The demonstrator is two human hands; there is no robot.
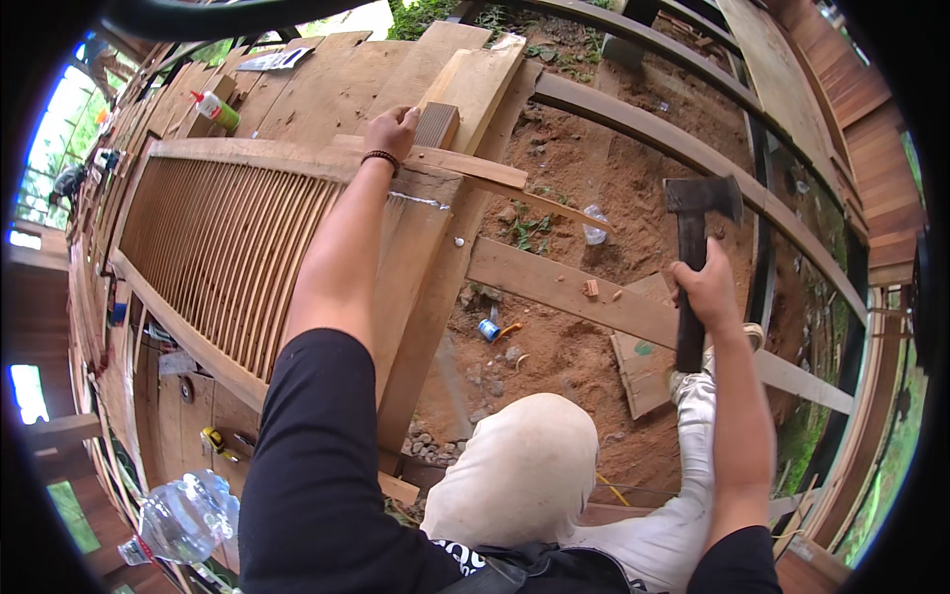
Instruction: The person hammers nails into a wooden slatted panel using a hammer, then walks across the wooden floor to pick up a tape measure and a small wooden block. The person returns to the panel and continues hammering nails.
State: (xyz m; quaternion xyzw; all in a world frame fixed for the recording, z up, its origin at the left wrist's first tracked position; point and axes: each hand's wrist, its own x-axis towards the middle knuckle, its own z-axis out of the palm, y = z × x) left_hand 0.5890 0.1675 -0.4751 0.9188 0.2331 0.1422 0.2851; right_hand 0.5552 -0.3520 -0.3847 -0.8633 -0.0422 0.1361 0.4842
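One hatchet (pixel 693 257) is gripped by the right hand (pixel 706 289), one thin wooden strip (pixel 475 168) is clasped by the left hand (pixel 391 132) on the slatted frame (pixel 223 247), above bare earth (pixel 594 148).

A big floor of wooden planks (pixel 327 89) holds a slatted wooden frame (pixel 228 247) on the left. A glue bottle (pixel 216 109) lies far left on the planks. On the right, bare dirt ground (pixel 584 168) has a small blue can (pixel 489 330) and a plastic bottle (pixel 594 226)
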